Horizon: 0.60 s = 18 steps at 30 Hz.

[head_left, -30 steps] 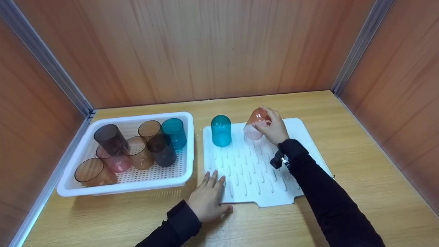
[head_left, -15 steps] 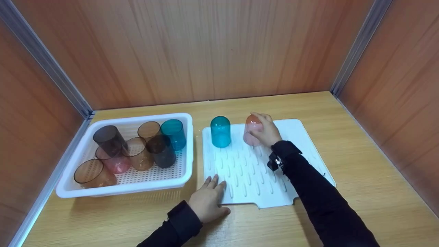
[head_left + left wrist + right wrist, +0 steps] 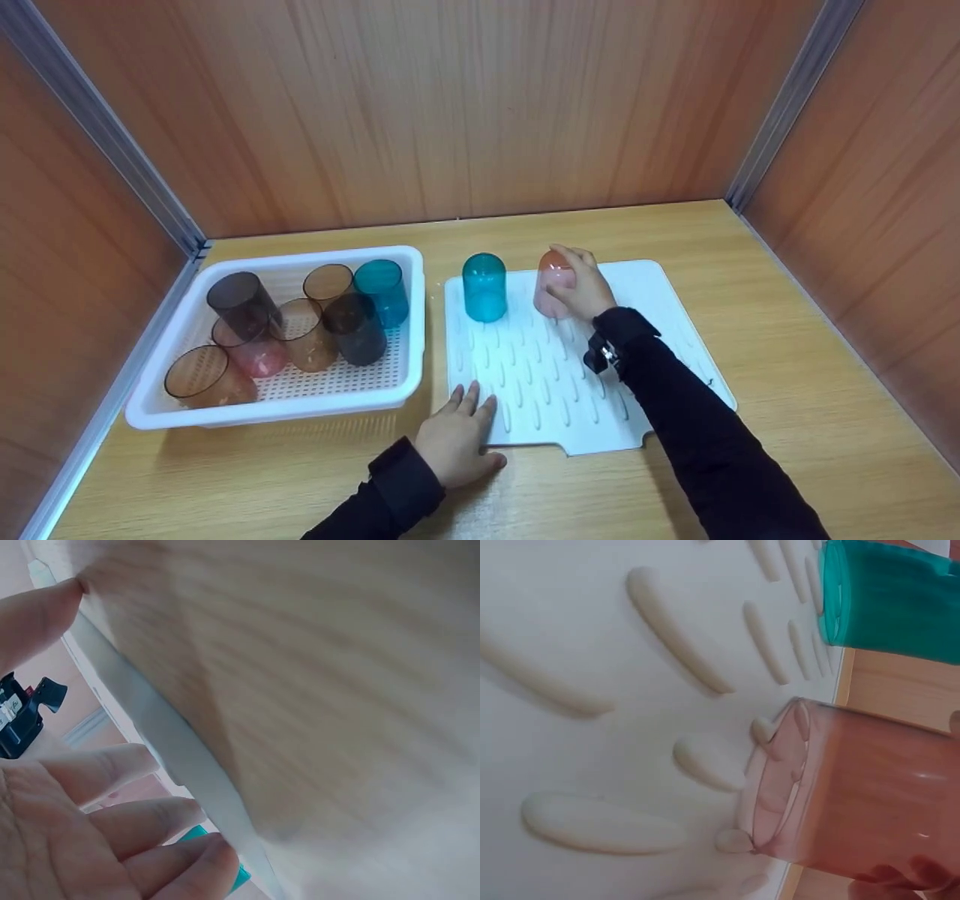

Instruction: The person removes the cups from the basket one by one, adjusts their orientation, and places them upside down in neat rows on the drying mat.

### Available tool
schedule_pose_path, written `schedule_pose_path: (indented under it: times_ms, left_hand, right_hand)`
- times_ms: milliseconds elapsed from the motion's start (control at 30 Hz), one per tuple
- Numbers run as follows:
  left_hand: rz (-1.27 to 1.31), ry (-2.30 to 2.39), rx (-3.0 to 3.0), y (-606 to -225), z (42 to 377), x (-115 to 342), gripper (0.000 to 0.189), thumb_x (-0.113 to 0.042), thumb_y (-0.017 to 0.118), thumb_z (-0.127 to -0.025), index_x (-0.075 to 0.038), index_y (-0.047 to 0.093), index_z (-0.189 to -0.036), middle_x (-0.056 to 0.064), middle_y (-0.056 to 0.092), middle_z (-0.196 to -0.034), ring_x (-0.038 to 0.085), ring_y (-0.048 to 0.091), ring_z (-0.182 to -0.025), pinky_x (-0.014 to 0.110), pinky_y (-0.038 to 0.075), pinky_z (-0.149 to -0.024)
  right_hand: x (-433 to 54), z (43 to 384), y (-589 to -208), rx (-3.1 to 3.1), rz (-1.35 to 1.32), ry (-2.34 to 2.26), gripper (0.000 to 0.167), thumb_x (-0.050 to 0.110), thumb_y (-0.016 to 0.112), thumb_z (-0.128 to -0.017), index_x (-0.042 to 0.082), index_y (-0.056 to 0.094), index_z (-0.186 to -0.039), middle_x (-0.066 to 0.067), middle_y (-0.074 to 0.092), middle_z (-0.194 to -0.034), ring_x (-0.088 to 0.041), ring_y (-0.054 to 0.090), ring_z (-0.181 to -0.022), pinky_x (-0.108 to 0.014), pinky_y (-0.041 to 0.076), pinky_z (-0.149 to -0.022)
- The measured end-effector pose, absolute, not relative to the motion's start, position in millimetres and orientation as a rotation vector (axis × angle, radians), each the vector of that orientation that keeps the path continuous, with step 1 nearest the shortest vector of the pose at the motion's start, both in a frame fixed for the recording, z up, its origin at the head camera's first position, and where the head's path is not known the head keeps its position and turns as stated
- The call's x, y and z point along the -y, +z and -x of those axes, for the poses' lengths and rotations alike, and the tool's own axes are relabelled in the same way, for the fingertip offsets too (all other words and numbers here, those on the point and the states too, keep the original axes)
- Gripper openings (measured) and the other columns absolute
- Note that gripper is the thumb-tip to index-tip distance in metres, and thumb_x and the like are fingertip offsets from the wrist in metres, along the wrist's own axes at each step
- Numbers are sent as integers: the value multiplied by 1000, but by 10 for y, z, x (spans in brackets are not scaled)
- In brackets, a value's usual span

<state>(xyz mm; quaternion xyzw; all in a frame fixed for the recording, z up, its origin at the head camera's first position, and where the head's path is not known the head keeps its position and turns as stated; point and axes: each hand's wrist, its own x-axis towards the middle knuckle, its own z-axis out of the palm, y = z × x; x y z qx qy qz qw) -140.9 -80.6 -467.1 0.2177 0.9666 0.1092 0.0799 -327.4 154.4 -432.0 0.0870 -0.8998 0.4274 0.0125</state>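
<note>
My right hand [image 3: 587,287] holds a clear pink cup [image 3: 553,289] upside down, its rim down on the white ridged mat [image 3: 540,375]. The right wrist view shows the rim of this pink cup [image 3: 870,795] against the raised ridges. To its left on the mat stands a teal cup [image 3: 484,289], also upside down and apart from it. At the mat's near left corner rests my left hand [image 3: 456,444], fingers spread and the thumb off the mat. In the left wrist view the fingertips [image 3: 191,814] touch the mat's edge [image 3: 154,716].
A white perforated basket [image 3: 414,352] stands left of the mat. Several cups are in it, among them a teal cup [image 3: 382,292], a pink cup [image 3: 259,356] and an amber cup [image 3: 210,379]. Wood-grain panels [image 3: 465,112] enclose the table at the back and sides.
The pink cup was tilted a second ago. My right hand has brought it down and slightly left, and it now stands upright on the mat. The left hand has hardly moved.
</note>
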Motion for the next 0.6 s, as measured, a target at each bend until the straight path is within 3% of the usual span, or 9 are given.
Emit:
schedule_pose_path:
  times_ms: [267, 600]
  left_hand:
    - [-654, 331, -2889, -4672, 1423, 823, 82, -53, 67, -79, -7, 43, -141, 25, 34, -146, 45, 32, -133, 50, 36, -103]
    - [-652, 378, -2878, -4680, 1463, 850, 81, -52, 68, -79, -6, 43, -141, 26, 33, -146, 45, 32, -133, 50, 35, -104]
  right_hand:
    - [-1482, 3259, -4216, 2820, -240, 1291, 73, 30, 69, -85, 24, 31, -147, -15, 22, -151, -35, 37, -131, -50, 34, -105]
    - [-1341, 3186, -3995, 2723, -329, 1239, 68, 34, 69, -85, 19, 38, -144, -12, 30, -149, -32, 40, -130, -48, 39, -102]
